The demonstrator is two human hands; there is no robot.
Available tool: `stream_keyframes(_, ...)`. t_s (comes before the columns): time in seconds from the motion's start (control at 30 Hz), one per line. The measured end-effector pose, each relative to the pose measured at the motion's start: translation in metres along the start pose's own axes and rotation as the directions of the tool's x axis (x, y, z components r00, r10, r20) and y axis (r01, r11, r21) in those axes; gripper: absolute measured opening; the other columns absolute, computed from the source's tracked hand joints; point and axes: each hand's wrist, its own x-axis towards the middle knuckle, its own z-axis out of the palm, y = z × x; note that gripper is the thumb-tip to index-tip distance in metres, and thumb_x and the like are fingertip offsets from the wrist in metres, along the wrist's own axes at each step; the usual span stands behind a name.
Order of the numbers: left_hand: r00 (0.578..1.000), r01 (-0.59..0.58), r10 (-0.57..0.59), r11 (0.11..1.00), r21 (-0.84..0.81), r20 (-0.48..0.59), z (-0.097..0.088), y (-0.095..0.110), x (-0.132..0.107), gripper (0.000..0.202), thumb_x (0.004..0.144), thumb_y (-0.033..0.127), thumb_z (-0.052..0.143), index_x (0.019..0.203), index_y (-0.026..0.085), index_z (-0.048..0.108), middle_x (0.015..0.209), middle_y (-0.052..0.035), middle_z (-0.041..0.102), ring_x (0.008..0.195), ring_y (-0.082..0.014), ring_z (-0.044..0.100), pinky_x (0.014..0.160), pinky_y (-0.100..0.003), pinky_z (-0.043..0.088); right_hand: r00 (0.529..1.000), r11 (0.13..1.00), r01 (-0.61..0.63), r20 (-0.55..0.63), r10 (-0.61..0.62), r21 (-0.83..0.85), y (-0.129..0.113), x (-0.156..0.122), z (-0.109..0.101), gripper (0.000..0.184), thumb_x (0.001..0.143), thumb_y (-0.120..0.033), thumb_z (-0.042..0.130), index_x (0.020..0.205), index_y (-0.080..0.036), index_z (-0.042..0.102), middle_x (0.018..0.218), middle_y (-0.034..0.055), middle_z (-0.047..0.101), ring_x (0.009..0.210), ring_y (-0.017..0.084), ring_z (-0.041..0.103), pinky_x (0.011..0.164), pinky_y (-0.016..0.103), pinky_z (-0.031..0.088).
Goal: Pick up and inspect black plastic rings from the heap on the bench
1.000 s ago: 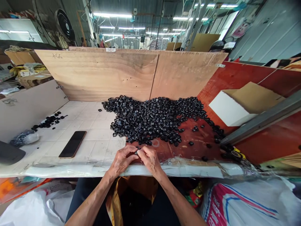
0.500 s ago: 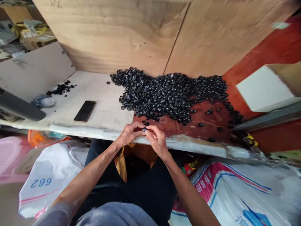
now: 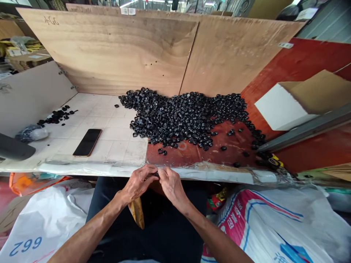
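We find the person's left hand (image 3: 139, 180) and right hand (image 3: 171, 186) together at the front edge of the tabletop (image 3: 115, 148), the fingertips (image 3: 162, 172) meeting above the lap. A small black part (image 3: 157, 174) appears to sit between them, though the fingers hide most of it. We cannot confirm its shape, or whether both hands are clamped on it.

The main stock, a broad heap of small black ring-shaped plastic parts (image 3: 186, 118), lies well ahead of the hands, spread across the white tile section and a red-brown board section (image 3: 192, 155) of the tabletop, against a plywood backboard (image 3: 109, 51). Two loose black parts (image 3: 161, 151) lie nearest the hands, apart from the heap. A smaller scatter of black parts (image 3: 57, 116) lies far to the left, beside a clear plastic bag of dark contents (image 3: 31, 134) and near a black smartphone (image 3: 87, 142). A white box with a cardboard flap (image 3: 279, 106) stands to the right.

On handling, we judge the close fingertip grip sound for parts this small: both hands work as a pair, with the wrists low and near the table edge. Because the work sits at the very edge, a slipped part could fall past the tabletop toward the lap.
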Motion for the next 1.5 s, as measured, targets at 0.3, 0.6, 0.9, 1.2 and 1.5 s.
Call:
stream_keyframes(0.3,0.946,0.316,-0.323,0.921,-0.227,0.005,0.001,0.013,0.006,0.020,0.090,0.027,0.077,0.108,0.022,0.070,0.104,-0.0041,0.075,0.095,-0.0203,0.075,0.087,-0.033,0.061,0.970,0.968,0.242,-0.013,-0.241,0.063,-0.006,-0.005,-0.023,0.018,0.101,-0.028,0.048,0.093,-0.021,0.062,0.077,0.0017,0.064,0.064,0.016,0.060,0.062,0.025,0.046)
stream_keyframes(0.6,0.968,0.236,-0.244,0.962,-0.135,-0.052,0.006,0.016,-0.008,0.012,0.097,0.029,0.068,0.107,0.022,0.070,0.109,-0.0065,0.075,0.101,-0.0212,0.074,0.089,-0.033,0.060,0.999,0.967,-0.047,0.036,0.040,0.249,-0.006,-0.021,-0.008,0.011,0.095,-0.027,0.053,0.089,-0.021,0.061,0.058,-0.0045,0.058,0.050,0.014,0.057,0.054,0.023,0.045)
stream_keyframes(0.9,0.901,0.429,-0.435,0.890,0.155,0.004,-0.015,-0.009,0.057,0.024,0.087,0.037,0.076,0.102,0.020,0.069,0.083,0.0000,0.066,0.067,-0.0163,0.064,0.067,-0.030,0.055,0.965,0.945,0.216,-0.094,-0.246,-0.247,0.025,0.059,-0.037,0.019,0.082,-0.012,0.066,0.100,-0.019,0.066,0.093,0.0068,0.069,0.084,0.022,0.067,0.080,0.031,0.052)
stream_keyframes(1.2,0.921,0.386,-0.386,0.922,-0.024,-0.056,0.013,-0.053,0.082,0.013,0.085,0.022,0.071,0.097,0.019,0.072,0.087,-0.0029,0.072,0.079,-0.0186,0.068,0.075,-0.032,0.056,0.936,0.933,0.334,-0.069,-0.345,-0.133,0.037,0.084,-0.026,0.019,0.086,-0.009,0.061,0.101,-0.018,0.069,0.098,0.0068,0.069,0.084,0.020,0.065,0.080,0.031,0.053)
stream_keyframes(1.5,0.855,0.477,-0.497,0.646,-0.596,0.146,0.009,-0.044,0.083,0.031,0.084,0.033,0.078,0.108,0.017,0.067,0.100,-0.0050,0.077,0.088,-0.0172,0.072,0.082,-0.031,0.057,0.922,0.904,0.385,-0.046,-0.384,0.188,0.030,0.080,-0.038,0.033,0.091,-0.018,0.060,0.122,-0.022,0.072,0.112,0.0077,0.070,0.103,0.020,0.067,0.088,0.032,0.056)
